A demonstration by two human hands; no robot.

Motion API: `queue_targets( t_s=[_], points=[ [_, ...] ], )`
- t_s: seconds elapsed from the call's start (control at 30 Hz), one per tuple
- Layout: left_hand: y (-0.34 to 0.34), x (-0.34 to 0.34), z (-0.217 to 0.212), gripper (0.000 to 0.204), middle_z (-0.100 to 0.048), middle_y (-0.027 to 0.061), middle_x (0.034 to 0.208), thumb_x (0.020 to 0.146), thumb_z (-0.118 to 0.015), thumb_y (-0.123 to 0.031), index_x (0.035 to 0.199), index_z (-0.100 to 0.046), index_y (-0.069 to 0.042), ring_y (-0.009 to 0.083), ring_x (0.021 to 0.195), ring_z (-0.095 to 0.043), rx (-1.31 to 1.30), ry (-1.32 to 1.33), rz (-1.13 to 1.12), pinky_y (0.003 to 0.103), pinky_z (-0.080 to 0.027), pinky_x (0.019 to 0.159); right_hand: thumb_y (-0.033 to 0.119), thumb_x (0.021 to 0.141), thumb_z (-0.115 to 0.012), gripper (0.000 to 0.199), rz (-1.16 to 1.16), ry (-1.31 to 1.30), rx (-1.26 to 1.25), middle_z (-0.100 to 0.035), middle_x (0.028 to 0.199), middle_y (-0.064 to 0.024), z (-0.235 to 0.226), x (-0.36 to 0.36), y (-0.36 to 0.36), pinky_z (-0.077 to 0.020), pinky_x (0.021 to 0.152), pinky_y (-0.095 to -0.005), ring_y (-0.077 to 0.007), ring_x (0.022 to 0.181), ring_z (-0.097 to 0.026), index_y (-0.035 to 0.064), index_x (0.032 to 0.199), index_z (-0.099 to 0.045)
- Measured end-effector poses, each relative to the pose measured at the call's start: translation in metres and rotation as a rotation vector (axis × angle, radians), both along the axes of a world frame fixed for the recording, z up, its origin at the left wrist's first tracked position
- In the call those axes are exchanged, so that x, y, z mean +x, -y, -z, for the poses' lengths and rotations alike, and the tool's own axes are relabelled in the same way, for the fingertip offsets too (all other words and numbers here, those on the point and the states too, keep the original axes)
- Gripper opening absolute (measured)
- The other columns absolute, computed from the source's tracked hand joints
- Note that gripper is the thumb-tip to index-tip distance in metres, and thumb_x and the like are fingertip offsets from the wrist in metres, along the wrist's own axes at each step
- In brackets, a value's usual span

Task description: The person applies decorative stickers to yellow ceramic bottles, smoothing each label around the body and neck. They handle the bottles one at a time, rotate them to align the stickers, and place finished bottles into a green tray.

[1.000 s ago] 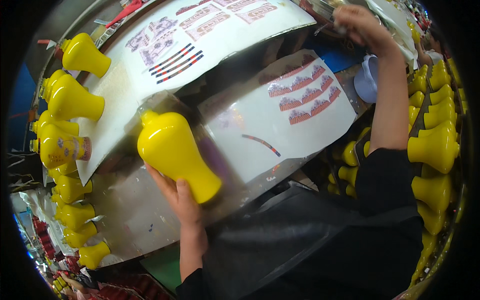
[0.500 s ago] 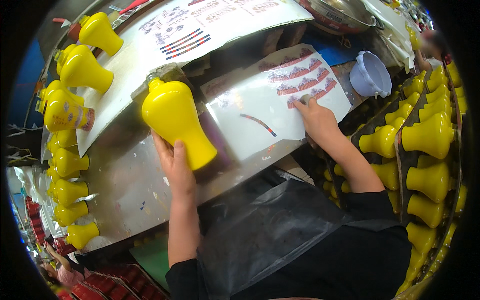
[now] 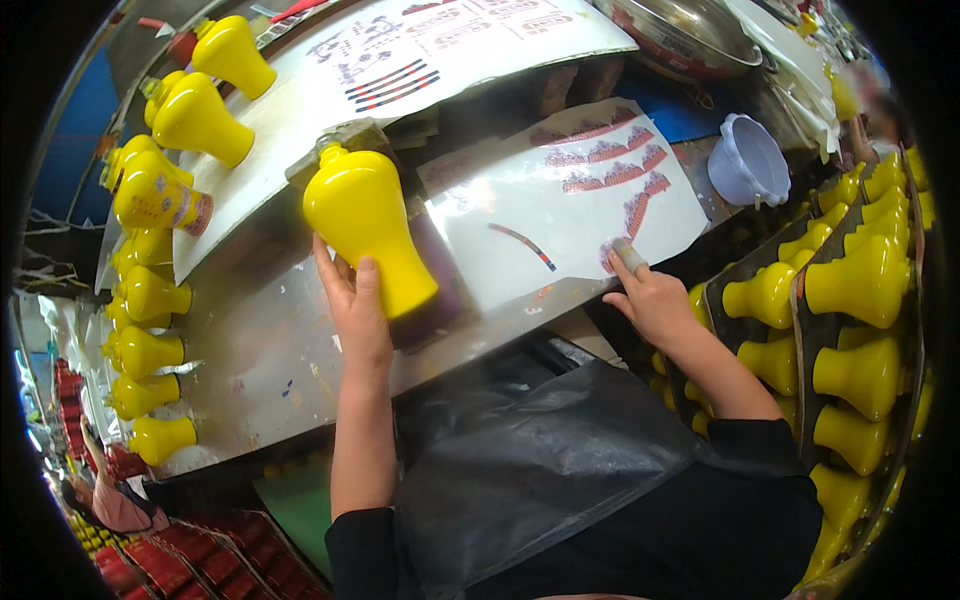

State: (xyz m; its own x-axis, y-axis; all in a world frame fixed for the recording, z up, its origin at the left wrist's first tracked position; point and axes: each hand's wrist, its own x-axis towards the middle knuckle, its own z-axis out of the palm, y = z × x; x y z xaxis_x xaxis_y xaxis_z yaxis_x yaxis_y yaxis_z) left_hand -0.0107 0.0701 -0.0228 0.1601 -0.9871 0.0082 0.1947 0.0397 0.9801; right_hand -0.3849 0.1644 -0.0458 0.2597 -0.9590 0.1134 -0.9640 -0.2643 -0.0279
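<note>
My left hand point(image 3: 352, 305) is wrapped round the lower part of a glossy yellow vase point(image 3: 368, 225), tilted with its neck towards the far left. My right hand point(image 3: 655, 300) has its thumb apart and its index finger, in a pale finger cover, stretched onto the end of a patterned decal strip point(image 3: 637, 214). That strip lies at a slant on a wet-looking white sheet point(image 3: 500, 275). More curved purple and red decal strips point(image 3: 600, 178) lie in rows beyond it. A short dark-and-red banded strip point(image 3: 522, 246) lies apart, nearer the vase.
Several yellow vases point(image 3: 150, 295) line the table's left side; one vase point(image 3: 160, 195) there bears decals. A larger decal sheet point(image 3: 480, 50) lies at the back. A pale purple bucket point(image 3: 745, 160) and metal bowl point(image 3: 690, 35) stand back right. Racked yellow vases point(image 3: 855, 375) fill the right.
My right hand has moved towards the sheet's near edge, and the decal strip under its finger has swung to a steeper slant. My left hand still holds the vase.
</note>
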Motion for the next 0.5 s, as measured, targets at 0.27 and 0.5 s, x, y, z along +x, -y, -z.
queue_targets(
  t_s=[0.27, 0.5],
  points=[
    [-0.030, -0.017, -0.019, 0.060, -0.053, 0.0200, 0.144, 0.095, -0.062, -0.009, 0.151, -0.041, 0.000, 0.0335, 0.131, -0.052, -0.391, 0.696, -0.245, 0.043, -0.039, 0.114, 0.011, 0.084, -0.077, 0.022, -0.099, 0.326, -0.234, -0.070, 0.078, -0.0101, 0.006, -0.023, 0.002, -0.0520, 0.057, -0.0350, -0.0263, 0.062, -0.065, 0.0066, 0.106, -0.079],
    [-0.031, -0.065, -0.049, 0.030, -0.066, 0.0152, 0.113, 0.078, -0.079, -0.004, 0.106, -0.070, -0.004, 0.0318, 0.103, -0.063, -0.697, 0.897, 0.098, 0.041, -0.049, 0.092, 0.022, 0.099, -0.064, 0.032, 0.364, 1.310, 0.470, -0.066, 0.075, -0.0020, -0.060, 0.013, 0.039, -0.0443, 0.059, -0.0231, -0.0112, 0.064, -0.061, -0.0050, 0.113, -0.074]
  ],
)
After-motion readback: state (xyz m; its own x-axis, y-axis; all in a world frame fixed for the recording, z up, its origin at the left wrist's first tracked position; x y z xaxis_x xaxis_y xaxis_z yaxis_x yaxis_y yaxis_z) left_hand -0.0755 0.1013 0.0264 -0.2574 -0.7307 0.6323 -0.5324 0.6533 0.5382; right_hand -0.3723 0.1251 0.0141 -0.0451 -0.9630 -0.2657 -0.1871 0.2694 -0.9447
